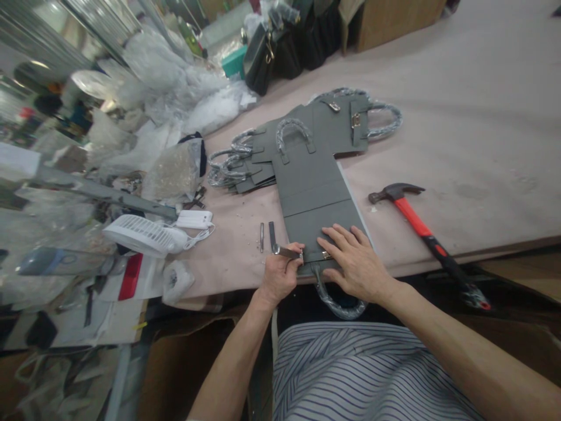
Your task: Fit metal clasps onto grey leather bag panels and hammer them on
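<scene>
My left hand (279, 276) is closed round a short silver metal rod (286, 251). The rod's right end is at a small metal fitting near the front edge of a grey bag panel (307, 181); whether they touch I cannot tell. With fingers spread, my right hand (357, 263) lies on the same panel, beside a small metal clasp (325, 255). A plastic-wrapped handle (339, 307) hangs from the panel over the table edge. Left of the panel lie a thin metal pin (262, 237) and a dark flat bar (272, 234).
A claw hammer (414, 216) with a red and black handle lies to the right, its end past the table edge. More grey bag pieces (258, 149) are stacked behind. A white fan (142, 234) and plastic bags (175, 70) crowd the left. Dark bags (284, 52) stand behind.
</scene>
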A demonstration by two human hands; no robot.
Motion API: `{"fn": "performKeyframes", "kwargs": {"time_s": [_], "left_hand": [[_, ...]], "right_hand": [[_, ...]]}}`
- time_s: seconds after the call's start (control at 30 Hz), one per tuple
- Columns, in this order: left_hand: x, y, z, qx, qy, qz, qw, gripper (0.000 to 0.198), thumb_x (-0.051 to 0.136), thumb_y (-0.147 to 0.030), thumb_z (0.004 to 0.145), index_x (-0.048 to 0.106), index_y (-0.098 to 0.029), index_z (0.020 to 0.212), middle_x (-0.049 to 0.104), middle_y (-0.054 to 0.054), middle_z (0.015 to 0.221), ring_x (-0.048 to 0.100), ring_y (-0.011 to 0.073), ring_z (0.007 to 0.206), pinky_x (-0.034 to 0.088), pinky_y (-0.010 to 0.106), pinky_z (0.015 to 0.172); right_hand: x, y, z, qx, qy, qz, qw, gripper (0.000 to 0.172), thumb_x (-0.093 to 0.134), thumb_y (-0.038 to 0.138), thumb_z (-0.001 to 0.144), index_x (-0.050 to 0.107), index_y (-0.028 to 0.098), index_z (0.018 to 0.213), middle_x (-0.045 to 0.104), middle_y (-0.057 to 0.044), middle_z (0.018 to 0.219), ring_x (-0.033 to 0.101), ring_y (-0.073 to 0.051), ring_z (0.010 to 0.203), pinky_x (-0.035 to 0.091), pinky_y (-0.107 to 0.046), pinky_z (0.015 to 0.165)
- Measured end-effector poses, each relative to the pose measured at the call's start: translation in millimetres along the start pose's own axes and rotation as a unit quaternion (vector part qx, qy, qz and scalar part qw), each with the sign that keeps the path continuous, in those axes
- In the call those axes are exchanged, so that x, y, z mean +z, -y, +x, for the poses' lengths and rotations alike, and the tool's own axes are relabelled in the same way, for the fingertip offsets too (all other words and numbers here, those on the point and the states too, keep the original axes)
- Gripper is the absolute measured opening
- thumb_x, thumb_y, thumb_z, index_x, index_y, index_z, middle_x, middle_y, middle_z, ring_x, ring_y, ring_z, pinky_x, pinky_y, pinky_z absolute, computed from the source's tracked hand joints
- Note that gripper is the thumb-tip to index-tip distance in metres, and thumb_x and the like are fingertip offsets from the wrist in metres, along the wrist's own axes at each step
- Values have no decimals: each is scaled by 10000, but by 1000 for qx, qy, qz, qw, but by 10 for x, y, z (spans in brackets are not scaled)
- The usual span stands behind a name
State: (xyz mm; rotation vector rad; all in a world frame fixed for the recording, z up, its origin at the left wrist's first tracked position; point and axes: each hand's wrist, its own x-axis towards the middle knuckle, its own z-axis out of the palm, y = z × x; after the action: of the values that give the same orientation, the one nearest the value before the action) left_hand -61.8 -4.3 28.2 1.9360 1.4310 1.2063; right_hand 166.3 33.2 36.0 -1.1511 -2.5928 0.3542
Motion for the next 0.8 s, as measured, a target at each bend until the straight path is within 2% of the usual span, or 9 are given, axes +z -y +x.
{"fn": "performKeyframes", "kwargs": {"time_s": [0.27,0.47,0.6,0.7,0.8], "left_hand": [[98,-49,-71,27,-30,33,999,124,546,-169,937,612,-196,1039,754,103,1084,729,207,1055,597,359,951],[82,-53,-47,18,-2,27,999,139,542,-164,934,606,-196,1053,747,101,1107,725,200,1063,597,351,952],[98,-62,-49,20,-13,23,999,148,539,-143,927,600,-193,1052,743,100,1108,719,203,1073,589,363,961],[117,-72,-68,10,-20,12,1000,153,542,-134,925,601,-192,1053,741,101,1111,718,203,1072,583,361,966],[129,-60,-112,3,-42,2,999,132,557,-146,931,606,-197,1042,741,104,1119,716,208,1080,584,365,964]], "right_hand": [[17,-8,-5,2,-2,8,1000,592,618,358,901,515,159,1449,420,-146,1574,325,-360,1466,235,-577,1191],[8,1,-1,-1,-5,11,1000,598,625,340,893,510,159,1452,417,-146,1577,322,-363,1467,223,-588,1198],[17,-15,-3,-1,-4,24,1000,588,640,319,882,524,147,1432,435,-152,1561,323,-376,1465,235,-606,1193],[-10,-67,-32,-20,-20,53,998,547,624,314,892,535,138,1403,469,-173,1524,376,-371,1433,292,-614,1170],[-120,-147,-94,-11,-65,74,995,491,573,305,927,527,132,1385,491,-197,1484,438,-355,1385,387,-581,1120]]}}
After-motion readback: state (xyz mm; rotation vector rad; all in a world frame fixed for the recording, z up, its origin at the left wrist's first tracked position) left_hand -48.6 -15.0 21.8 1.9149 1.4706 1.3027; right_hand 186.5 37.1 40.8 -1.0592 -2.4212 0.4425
